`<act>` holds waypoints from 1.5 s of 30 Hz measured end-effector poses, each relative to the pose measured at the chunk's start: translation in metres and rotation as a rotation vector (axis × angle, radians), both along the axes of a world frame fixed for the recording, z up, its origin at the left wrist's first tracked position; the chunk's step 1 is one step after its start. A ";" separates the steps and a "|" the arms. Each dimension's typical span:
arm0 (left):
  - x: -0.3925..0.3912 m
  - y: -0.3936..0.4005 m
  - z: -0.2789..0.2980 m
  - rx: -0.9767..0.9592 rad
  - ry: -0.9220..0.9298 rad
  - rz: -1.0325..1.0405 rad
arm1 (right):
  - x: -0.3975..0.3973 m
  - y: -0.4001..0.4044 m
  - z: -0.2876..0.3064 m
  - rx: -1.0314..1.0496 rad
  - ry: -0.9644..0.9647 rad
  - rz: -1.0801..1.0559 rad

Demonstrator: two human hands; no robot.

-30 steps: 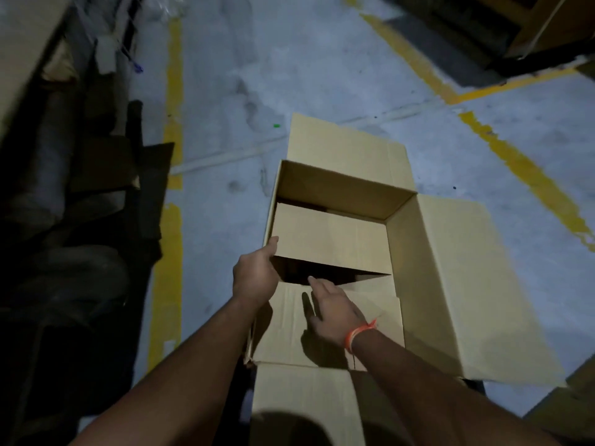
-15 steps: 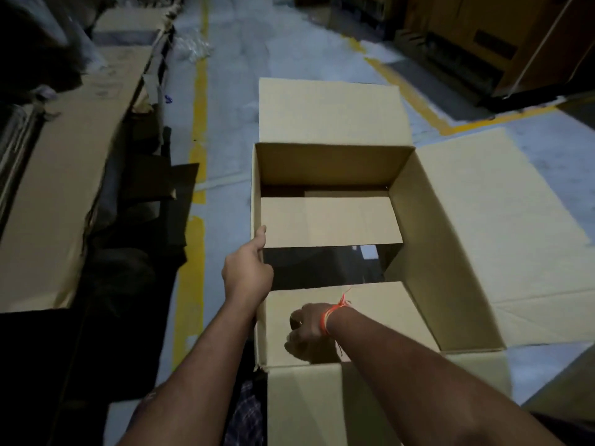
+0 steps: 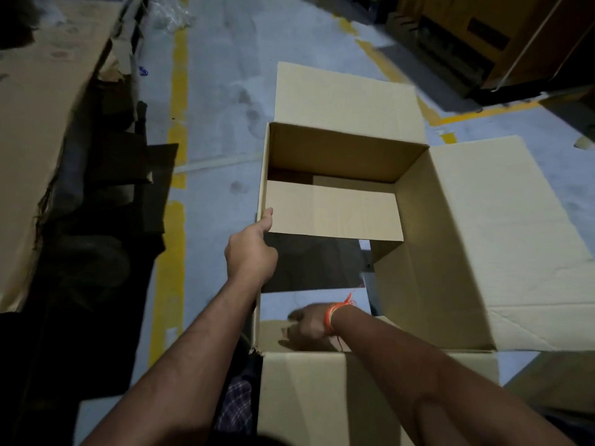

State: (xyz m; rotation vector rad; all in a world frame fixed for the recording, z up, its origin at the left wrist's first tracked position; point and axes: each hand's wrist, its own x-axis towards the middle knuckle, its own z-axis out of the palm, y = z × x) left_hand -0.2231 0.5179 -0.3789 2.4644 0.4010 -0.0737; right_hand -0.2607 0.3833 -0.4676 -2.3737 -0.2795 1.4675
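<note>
Nearest to me, the outer flap (image 3: 306,400) of the cardboard box (image 3: 434,259) hangs toward my legs, and both forearms cross above it. The box stands open on the grey floor (image 3: 225,75), in the middle of my view, with its top flaps spread near, right and far.

My right hand (image 3: 310,323), with an orange thread (image 3: 336,312) at the wrist, is low inside the box at the near wall. Its fingers are curled on the edge of the near bottom flap (image 3: 272,333) and grasp it. Half a second ago that flap lay flat under this hand. It is now lifted back against the near wall, and a strip of floor shows through the bottom where it lay.

My left hand (image 3: 251,252) clasps the rim of the box's left wall, with the thumb pointing along the edge toward the far side. It holds the same spot as before.

Beyond the dark gap, the far bottom flap (image 3: 331,214) lies flat, unchanged. The right wall and its wide flap (image 3: 515,236) stay spread out to the right.

To the left, flattened cardboard (image 3: 38,107) lies beside a yellow line (image 3: 178,91) on the floor. At the far right stand yellow crates (image 3: 467,27).
</note>
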 end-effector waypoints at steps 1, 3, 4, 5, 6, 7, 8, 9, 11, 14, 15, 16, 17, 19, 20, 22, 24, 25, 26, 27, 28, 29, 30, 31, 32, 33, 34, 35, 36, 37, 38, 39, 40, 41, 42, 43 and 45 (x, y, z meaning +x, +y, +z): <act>0.001 -0.001 0.000 0.006 -0.004 -0.007 | 0.008 -0.003 -0.006 0.033 -0.160 -0.042; 0.003 -0.003 0.002 0.010 -0.002 -0.019 | 0.029 -0.008 -0.013 0.055 -0.464 -0.092; 0.004 -0.004 0.003 0.011 0.004 -0.026 | 0.041 -0.009 -0.011 0.070 -0.585 -0.132; 0.005 -0.004 0.004 0.014 0.008 -0.035 | 0.053 -0.010 -0.009 0.085 -0.695 -0.168; 0.006 -0.005 0.004 0.017 0.010 -0.044 | 0.066 -0.010 -0.006 0.089 -0.794 -0.190; 0.006 -0.006 0.004 0.017 0.011 -0.052 | 0.079 -0.011 -0.004 0.091 -0.869 -0.212; 0.007 -0.007 0.005 0.014 0.011 -0.057 | 0.091 -0.010 -0.002 0.095 -0.914 -0.229; 0.007 -0.008 0.004 0.010 0.013 -0.061 | 0.103 -0.009 -0.001 0.096 -0.942 -0.240; 0.008 -0.011 0.004 -0.009 0.017 -0.069 | 0.126 -0.005 -0.002 0.069 -0.913 -0.267; 0.008 -0.014 0.009 -0.042 0.011 -0.081 | 0.164 0.002 -0.013 -0.045 -0.671 -0.282; 0.008 -0.014 0.010 -0.046 0.011 -0.086 | 0.175 0.003 -0.017 -0.075 -0.600 -0.271; 0.008 -0.014 0.012 -0.052 0.011 -0.090 | 0.188 0.003 -0.025 -0.086 -0.555 -0.260; 0.009 -0.014 0.012 -0.057 0.008 -0.099 | 0.198 0.002 -0.030 -0.097 -0.533 -0.264; 0.012 -0.014 0.010 -0.056 -0.011 -0.126 | 0.219 -0.002 -0.034 -0.087 -0.555 -0.324; 0.013 -0.013 0.010 -0.054 -0.022 -0.139 | 0.228 -0.005 -0.031 -0.083 -0.598 -0.358; 0.016 -0.012 0.010 -0.048 -0.029 -0.161 | 0.241 -0.013 -0.017 -0.087 -0.707 -0.415; 0.019 -0.011 0.011 -0.042 -0.033 -0.179 | 0.251 -0.023 -0.007 -0.077 -0.789 -0.443; 0.021 -0.010 0.011 -0.036 -0.037 -0.186 | 0.250 -0.027 -0.003 -0.064 -0.805 -0.438; 0.022 -0.009 0.010 -0.026 -0.039 -0.189 | 0.246 -0.031 -0.004 -0.052 -0.803 -0.421; 0.025 -0.008 0.008 -0.012 -0.033 -0.190 | 0.238 -0.034 -0.004 -0.049 -0.781 -0.398; 0.028 -0.007 0.005 -0.002 -0.021 -0.185 | 0.229 -0.037 -0.008 -0.047 -0.742 -0.375; 0.031 -0.006 0.001 -0.002 -0.010 -0.171 | 0.217 -0.040 -0.012 -0.042 -0.700 -0.351; 0.034 -0.005 -0.004 -0.014 0.002 -0.153 | 0.204 -0.042 -0.016 -0.039 -0.659 -0.324; 0.037 -0.003 -0.010 -0.036 0.012 -0.134 | 0.189 -0.044 -0.019 -0.038 -0.621 -0.294; 0.040 -0.002 -0.015 -0.058 0.025 -0.118 | 0.172 -0.046 -0.023 -0.038 -0.591 -0.261; 0.042 0.000 -0.020 -0.072 0.040 -0.106 | 0.155 -0.048 -0.025 -0.038 -0.567 -0.231; 0.043 0.002 -0.025 -0.077 0.050 -0.096 | 0.137 -0.052 -0.028 -0.039 -0.544 -0.211; 0.045 0.004 -0.029 -0.072 0.062 -0.090 | 0.119 -0.055 -0.031 -0.037 -0.516 -0.193; 0.047 0.006 -0.034 -0.058 0.070 -0.085 | 0.102 -0.060 -0.035 -0.039 -0.482 -0.174; 0.049 0.008 -0.039 -0.043 0.077 -0.082 | 0.085 -0.065 -0.038 -0.045 -0.448 -0.152; 0.050 0.009 -0.044 -0.031 0.081 -0.077 | 0.070 -0.072 -0.043 -0.049 -0.416 -0.133; 0.052 0.009 -0.049 -0.020 0.088 -0.073 | 0.055 -0.077 -0.046 -0.050 -0.389 -0.116; 0.053 0.009 -0.054 -0.010 0.090 -0.068 | 0.042 -0.084 -0.049 -0.049 -0.363 -0.106; 0.053 0.009 -0.058 -0.004 0.096 -0.061 | 0.029 -0.090 -0.049 -0.049 -0.342 -0.100; 0.054 0.009 -0.063 0.002 0.096 -0.055 | 0.018 -0.095 -0.048 -0.043 -0.330 -0.104; 0.054 0.009 -0.067 0.010 0.098 -0.051 | 0.007 -0.100 -0.045 -0.033 -0.329 -0.110; 0.054 0.010 -0.076 0.016 0.115 -0.048 | -0.012 -0.109 -0.038 0.000 -0.344 -0.155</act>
